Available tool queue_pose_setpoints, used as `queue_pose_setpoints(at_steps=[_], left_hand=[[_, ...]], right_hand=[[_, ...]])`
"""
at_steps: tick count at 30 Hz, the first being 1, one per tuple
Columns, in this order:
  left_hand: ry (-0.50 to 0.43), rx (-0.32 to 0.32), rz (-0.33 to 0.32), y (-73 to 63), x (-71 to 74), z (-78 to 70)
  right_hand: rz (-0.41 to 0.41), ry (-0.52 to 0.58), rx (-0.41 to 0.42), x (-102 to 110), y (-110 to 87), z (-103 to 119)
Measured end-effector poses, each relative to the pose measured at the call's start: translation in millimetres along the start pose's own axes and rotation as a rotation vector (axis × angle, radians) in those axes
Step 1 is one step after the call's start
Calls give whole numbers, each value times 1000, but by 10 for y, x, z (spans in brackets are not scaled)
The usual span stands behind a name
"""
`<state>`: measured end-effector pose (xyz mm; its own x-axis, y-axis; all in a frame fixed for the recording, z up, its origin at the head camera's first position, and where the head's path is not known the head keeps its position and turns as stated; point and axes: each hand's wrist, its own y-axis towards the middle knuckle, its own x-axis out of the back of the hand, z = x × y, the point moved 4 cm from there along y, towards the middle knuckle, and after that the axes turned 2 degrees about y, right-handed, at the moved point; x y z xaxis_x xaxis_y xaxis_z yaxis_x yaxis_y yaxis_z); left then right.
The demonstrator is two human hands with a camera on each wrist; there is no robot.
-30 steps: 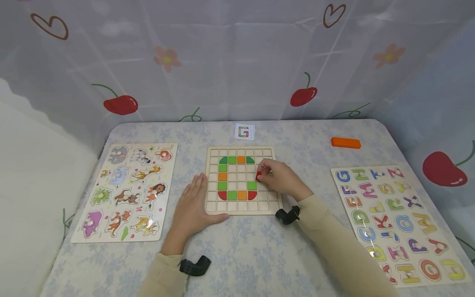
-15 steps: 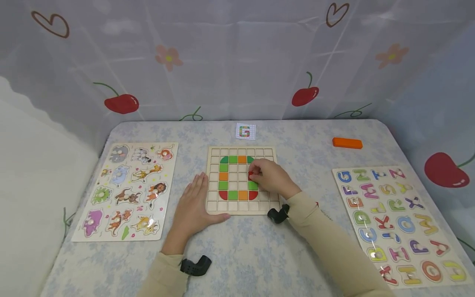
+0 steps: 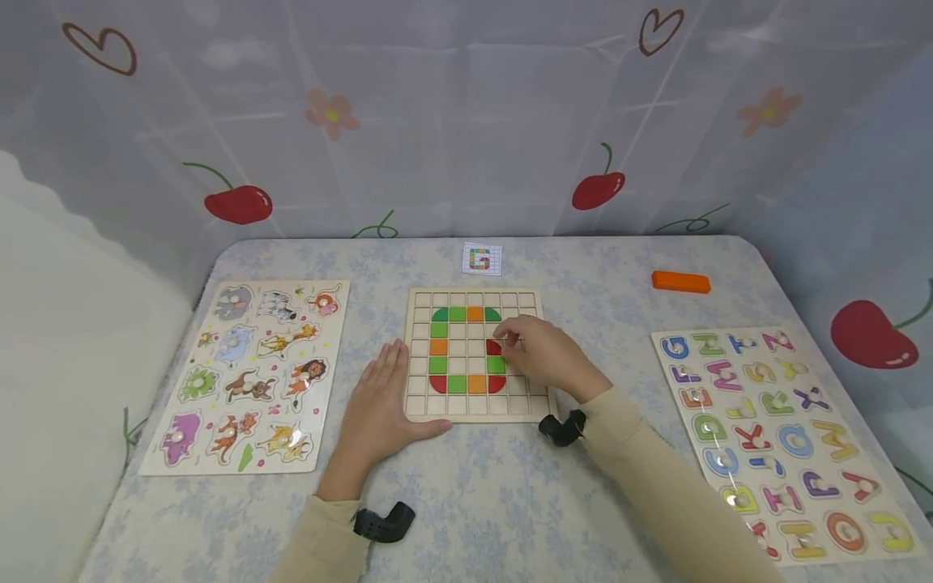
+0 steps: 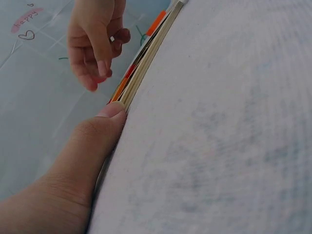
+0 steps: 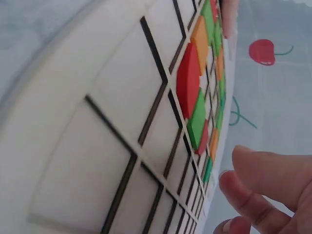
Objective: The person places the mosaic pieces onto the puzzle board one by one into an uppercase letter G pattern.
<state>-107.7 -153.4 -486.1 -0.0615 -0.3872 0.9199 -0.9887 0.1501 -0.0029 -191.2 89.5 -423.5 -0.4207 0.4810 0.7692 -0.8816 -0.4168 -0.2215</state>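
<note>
A square wooden grid board (image 3: 457, 410) lies on the table, with green, orange and red tiles set in a ring of its cells. My left hand (image 3: 375, 405) rests flat at the board's left side, fingers straight along that edge and thumb (image 4: 105, 119) against the near edge. Just right of a red tile (image 3: 493, 347), which sits in a cell above a green tile (image 3: 496, 365), hovers my right hand (image 3: 550, 354). Its fingers are loosely bent; the right wrist view shows thumb and fingertips with no tile between them.
A small card (image 3: 482, 259) with a coloured grid pattern lies behind the board. An animal puzzle board (image 3: 251, 376) is at the left and a letter puzzle board (image 3: 783, 441) at the right. An orange bar (image 3: 681, 282) lies at the back right.
My right hand carried the red tile leftward to the cell above the green tile, let go of it there and drew back slightly right. The left hand stayed put.
</note>
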Motion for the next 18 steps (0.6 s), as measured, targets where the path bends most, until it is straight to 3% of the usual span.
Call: queue_pose_setpoints(at_steps=[8, 18], left_hand=[[-11, -6, -10, -7, -1, 7], [-5, -7, -10, -1, 2, 2]], right_hand=[[-43, 17, -15, 218, -432, -360], [36, -48, -78, 456, -948, -823]])
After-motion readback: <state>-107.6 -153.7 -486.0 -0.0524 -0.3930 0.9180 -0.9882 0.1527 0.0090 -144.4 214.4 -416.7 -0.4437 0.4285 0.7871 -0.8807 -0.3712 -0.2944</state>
